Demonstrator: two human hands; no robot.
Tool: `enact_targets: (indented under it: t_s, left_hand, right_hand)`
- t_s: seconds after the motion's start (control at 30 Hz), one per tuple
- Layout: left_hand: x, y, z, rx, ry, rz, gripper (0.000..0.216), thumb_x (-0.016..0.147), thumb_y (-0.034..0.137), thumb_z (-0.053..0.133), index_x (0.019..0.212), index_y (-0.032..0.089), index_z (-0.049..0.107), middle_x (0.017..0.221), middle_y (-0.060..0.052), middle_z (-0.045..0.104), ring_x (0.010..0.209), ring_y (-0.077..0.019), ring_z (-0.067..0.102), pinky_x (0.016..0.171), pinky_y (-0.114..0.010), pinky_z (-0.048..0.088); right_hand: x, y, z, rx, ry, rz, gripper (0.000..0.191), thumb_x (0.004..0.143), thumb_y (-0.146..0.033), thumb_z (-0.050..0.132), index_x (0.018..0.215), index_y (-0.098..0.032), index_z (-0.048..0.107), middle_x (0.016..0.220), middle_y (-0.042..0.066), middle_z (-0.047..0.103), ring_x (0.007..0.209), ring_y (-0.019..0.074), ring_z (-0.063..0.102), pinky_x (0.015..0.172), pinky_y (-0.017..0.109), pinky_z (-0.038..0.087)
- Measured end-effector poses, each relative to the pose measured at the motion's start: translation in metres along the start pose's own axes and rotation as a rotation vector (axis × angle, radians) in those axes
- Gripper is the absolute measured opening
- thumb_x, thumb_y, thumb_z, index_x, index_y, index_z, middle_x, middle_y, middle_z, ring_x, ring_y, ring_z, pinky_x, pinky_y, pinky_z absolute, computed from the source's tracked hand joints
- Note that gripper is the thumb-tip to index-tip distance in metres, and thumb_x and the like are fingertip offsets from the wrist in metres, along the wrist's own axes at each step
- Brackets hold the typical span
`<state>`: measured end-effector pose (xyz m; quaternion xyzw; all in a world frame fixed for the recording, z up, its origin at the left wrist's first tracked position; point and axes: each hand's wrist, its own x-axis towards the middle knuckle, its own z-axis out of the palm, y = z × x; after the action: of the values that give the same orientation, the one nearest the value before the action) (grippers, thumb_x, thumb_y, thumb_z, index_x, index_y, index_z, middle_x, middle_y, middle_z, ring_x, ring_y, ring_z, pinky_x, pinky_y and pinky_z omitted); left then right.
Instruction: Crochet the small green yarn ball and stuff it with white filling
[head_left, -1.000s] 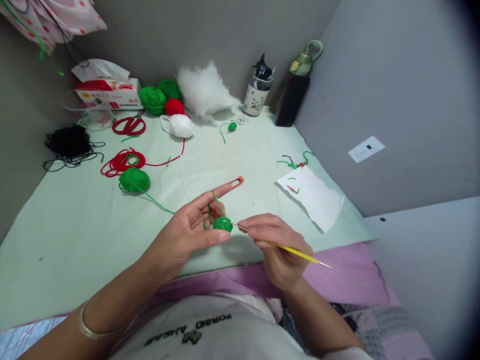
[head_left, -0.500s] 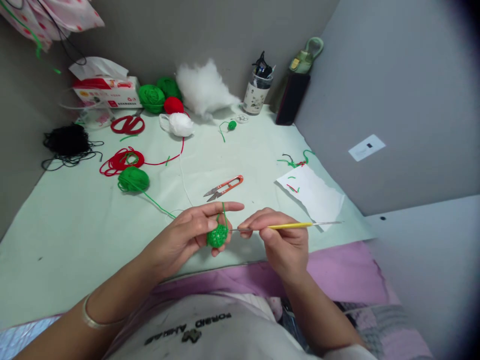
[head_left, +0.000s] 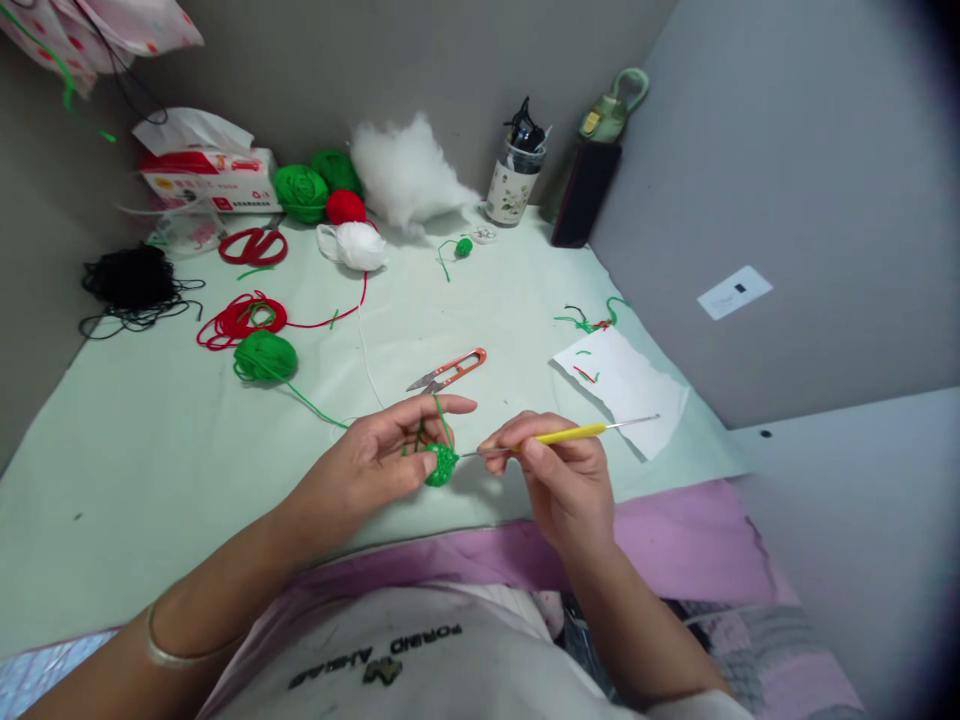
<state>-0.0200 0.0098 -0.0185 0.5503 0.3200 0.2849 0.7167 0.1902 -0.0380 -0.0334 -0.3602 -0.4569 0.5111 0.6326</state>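
Note:
A small green crochet piece [head_left: 441, 466] is pinched between the thumb and fingers of my left hand [head_left: 382, 455]. Green yarn runs from it up over my stretched index finger. My right hand [head_left: 566, 475] is closed around a crochet hook [head_left: 574, 434] with a yellow handle, its metal tip at the right edge of the piece. Whether the tip is inside a stitch is too small to tell. To the left lies a ball of green yarn [head_left: 265, 357], its strand leading toward my left hand. Just beyond the hands rest orange-handled thread snips [head_left: 452, 371].
Along the back stand a tissue box [head_left: 210, 180], yarn balls, white stuffing [head_left: 409, 175], a pen cup [head_left: 515, 185] and a bottle [head_left: 604, 120] behind a dark phone [head_left: 586, 192]. Red scissors [head_left: 253, 246] and black yarn [head_left: 133, 280] lie left. White paper [head_left: 626, 385] with thread scraps lies right.
My left hand has turned, so its thumb sits lower and the green piece is tilted and slightly higher. The hook's rear end has swung up and its tip stays by the piece.

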Motion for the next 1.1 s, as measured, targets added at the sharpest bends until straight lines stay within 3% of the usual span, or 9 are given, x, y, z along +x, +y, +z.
enact_targets:
  t_s: [0.13, 0.33, 0.63, 0.83, 0.93, 1.1]
  left_hand:
    - [0.001, 0.004, 0.006, -0.050, 0.026, 0.007, 0.046, 0.090, 0.028, 0.069, 0.136, 0.028, 0.068, 0.095, -0.003, 0.059, 0.083, -0.0168, 0.052, 0.071, -0.028, 0.045]
    - [0.004, 0.000, 0.018, -0.137, 0.094, 0.032, 0.050, 0.087, 0.026, 0.078, 0.135, 0.027, 0.067, 0.105, -0.004, 0.064, 0.099, -0.0196, 0.058, 0.090, -0.033, 0.049]
    - [0.004, -0.003, 0.019, -0.283, 0.040, -0.037, 0.060, 0.092, 0.031, 0.072, 0.149, 0.024, 0.055, 0.102, -0.005, 0.065, 0.101, -0.0224, 0.063, 0.090, -0.036, 0.044]
    - [0.004, -0.001, 0.016, -0.465, -0.037, -0.115, 0.049, 0.091, 0.034, 0.069, 0.138, 0.022, 0.067, 0.089, -0.003, 0.067, 0.079, -0.0162, 0.059, 0.077, -0.031, 0.043]
    - [0.005, -0.003, 0.013, -0.511, -0.078, -0.117, 0.042, 0.092, 0.033, 0.066, 0.131, 0.020, 0.072, 0.088, -0.005, 0.065, 0.078, -0.0164, 0.056, 0.072, -0.030, 0.043]
    - [0.003, -0.005, 0.012, -0.360, -0.008, -0.090, 0.043, 0.089, 0.031, 0.075, 0.131, 0.027, 0.073, 0.101, -0.004, 0.065, 0.094, -0.0176, 0.058, 0.088, -0.030, 0.045]
  right_hand:
    - [0.003, -0.004, 0.004, 0.054, 0.041, 0.054, 0.011, 0.089, -0.032, 0.078, 0.086, -0.022, 0.082, 0.077, 0.004, 0.080, 0.062, 0.0151, 0.071, 0.060, 0.027, 0.060]
    - [0.005, 0.000, 0.010, 0.127, 0.100, 0.198, 0.019, 0.085, -0.039, 0.081, 0.082, -0.020, 0.078, 0.068, 0.002, 0.076, 0.053, 0.0131, 0.065, 0.055, 0.025, 0.058]
    - [0.005, 0.003, 0.012, 0.127, 0.110, 0.106, 0.014, 0.090, -0.037, 0.077, 0.087, -0.023, 0.078, 0.077, 0.001, 0.077, 0.059, 0.0107, 0.066, 0.061, 0.023, 0.058]
    - [0.006, -0.001, 0.009, 0.036, 0.139, 0.067, 0.017, 0.087, -0.038, 0.080, 0.083, -0.021, 0.079, 0.076, 0.004, 0.077, 0.060, 0.0149, 0.068, 0.058, 0.027, 0.059]
    - [0.007, -0.004, 0.006, 0.043, 0.117, 0.088, 0.017, 0.087, -0.037, 0.080, 0.082, -0.021, 0.079, 0.072, 0.003, 0.077, 0.056, 0.0137, 0.066, 0.057, 0.026, 0.058]
    - [0.007, -0.004, 0.005, 0.049, 0.063, 0.055, 0.017, 0.090, -0.039, 0.077, 0.084, -0.023, 0.077, 0.070, 0.001, 0.073, 0.055, 0.0131, 0.064, 0.056, 0.026, 0.056]
